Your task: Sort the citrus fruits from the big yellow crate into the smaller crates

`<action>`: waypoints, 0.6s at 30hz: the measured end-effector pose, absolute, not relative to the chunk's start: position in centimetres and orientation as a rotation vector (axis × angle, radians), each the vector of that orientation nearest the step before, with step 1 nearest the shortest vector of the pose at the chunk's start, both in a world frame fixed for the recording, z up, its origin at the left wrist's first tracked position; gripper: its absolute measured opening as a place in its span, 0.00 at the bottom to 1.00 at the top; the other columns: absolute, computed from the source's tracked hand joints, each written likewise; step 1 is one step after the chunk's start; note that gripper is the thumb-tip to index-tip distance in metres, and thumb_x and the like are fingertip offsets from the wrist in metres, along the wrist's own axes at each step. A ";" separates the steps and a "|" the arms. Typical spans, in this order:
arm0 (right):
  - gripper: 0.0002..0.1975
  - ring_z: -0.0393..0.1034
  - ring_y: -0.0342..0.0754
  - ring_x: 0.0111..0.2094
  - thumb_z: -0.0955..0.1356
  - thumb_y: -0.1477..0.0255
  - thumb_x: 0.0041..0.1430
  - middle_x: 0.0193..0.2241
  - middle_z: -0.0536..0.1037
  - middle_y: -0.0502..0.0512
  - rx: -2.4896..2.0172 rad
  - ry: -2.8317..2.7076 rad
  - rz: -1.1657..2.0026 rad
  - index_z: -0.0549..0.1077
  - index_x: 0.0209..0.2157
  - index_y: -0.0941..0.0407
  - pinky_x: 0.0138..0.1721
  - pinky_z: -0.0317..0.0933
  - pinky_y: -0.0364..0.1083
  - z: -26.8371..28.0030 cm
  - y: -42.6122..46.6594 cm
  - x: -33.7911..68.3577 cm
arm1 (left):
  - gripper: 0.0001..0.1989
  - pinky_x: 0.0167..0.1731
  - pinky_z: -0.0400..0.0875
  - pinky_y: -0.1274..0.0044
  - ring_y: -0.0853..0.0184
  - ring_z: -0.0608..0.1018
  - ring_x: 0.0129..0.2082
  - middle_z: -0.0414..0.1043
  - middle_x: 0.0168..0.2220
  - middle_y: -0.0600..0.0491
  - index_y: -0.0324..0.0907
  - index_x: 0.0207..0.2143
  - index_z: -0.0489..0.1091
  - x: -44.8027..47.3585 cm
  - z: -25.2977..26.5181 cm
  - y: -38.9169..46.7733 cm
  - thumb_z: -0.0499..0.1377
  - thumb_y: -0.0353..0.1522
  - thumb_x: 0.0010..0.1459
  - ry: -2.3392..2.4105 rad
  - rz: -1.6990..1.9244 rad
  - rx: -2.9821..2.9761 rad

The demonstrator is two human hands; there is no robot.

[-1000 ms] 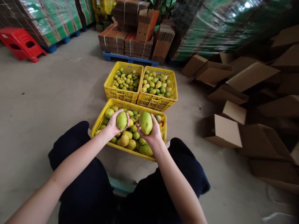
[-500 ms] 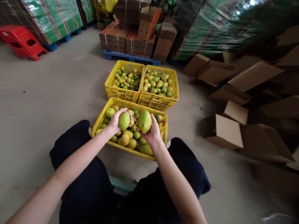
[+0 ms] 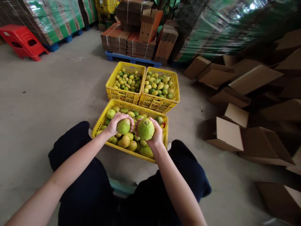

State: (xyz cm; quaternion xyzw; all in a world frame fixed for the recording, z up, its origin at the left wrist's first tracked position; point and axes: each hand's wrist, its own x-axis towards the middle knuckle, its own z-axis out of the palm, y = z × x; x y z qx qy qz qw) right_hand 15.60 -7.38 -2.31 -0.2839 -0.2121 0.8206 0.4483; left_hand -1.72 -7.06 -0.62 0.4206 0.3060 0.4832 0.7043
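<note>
My left hand [image 3: 114,124] is wrapped round a green-yellow papaya [image 3: 123,126], its fingers over the top and far side. In my right hand [image 3: 157,134] sits a larger, ridged green papaya [image 3: 145,129], its round end scar turned up towards me. Both fruits are held close together, a small gap between them, above the near yellow crate [image 3: 166,135]. That crate is filled with green and yellow papayas, partly hidden by my hands.
Behind stand two more yellow crates, left [image 3: 122,94] and right [image 3: 152,103], with smaller fruit. Open cardboard boxes [image 3: 229,133] lie heaped at right. A blue pallet [image 3: 131,58] bears flattened cartons. A red stool [image 3: 23,40] stands far left.
Both papayas have tipped in my hands; the right one now shows its end scar. My hands have come slightly lower and nearer, still gripping the same fruits.
</note>
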 end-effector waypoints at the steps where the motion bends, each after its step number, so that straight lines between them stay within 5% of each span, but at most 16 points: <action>1: 0.20 0.77 0.54 0.26 0.68 0.57 0.50 0.24 0.79 0.58 -0.682 -0.515 2.043 0.75 0.34 0.60 0.15 0.65 0.45 -2.2 -7.3 15.5 | 0.17 0.21 0.70 0.75 0.64 0.75 0.17 0.73 0.18 0.47 0.35 0.20 0.75 -1.6 -0.6 -7.0 0.55 0.38 0.53 0.676 1.071 0.873; 8: 0.22 0.77 0.50 0.28 0.58 0.60 0.65 0.29 0.81 0.59 -0.661 -0.186 2.020 0.73 0.44 0.61 0.20 0.69 0.43 -1.5 -7.1 15.2 | 0.21 0.21 0.76 0.73 0.63 0.77 0.20 0.73 0.22 0.46 0.34 0.28 0.72 -0.9 -0.6 -6.4 0.46 0.39 0.63 0.718 0.955 0.202; 18: 0.19 0.79 0.49 0.30 0.59 0.65 0.66 0.29 0.80 0.60 -0.803 0.187 1.915 0.68 0.51 0.62 0.25 0.74 0.40 -2.3 -6.4 15.3 | 0.21 0.34 0.81 0.73 0.59 0.83 0.32 0.76 0.31 0.41 0.27 0.53 0.65 -0.7 -1.0 -6.1 0.47 0.34 0.65 0.723 1.032 -0.052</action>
